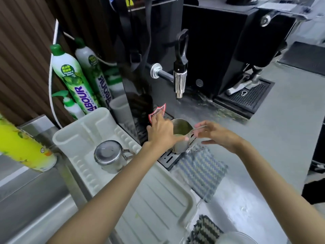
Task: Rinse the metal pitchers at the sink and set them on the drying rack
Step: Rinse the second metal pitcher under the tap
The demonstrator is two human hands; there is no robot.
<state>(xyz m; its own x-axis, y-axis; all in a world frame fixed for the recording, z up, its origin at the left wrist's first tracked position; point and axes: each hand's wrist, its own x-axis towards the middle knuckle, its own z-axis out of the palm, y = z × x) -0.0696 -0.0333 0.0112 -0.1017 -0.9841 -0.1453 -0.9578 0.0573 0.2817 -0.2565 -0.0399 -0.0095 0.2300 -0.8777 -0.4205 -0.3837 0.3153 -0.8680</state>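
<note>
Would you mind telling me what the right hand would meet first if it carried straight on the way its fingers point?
The right hand points leftward, so it would probably meet the upright metal pitcher first, which the left hand is gripping on the black drip tray. Depth is unclear.

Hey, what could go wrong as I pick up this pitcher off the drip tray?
The upright pitcher seems to hold greenish liquid, so lifting it with the left hand alone could slop it onto the striped cloth. The metal spout hangs above; a straight lift might knock the rim.
</note>
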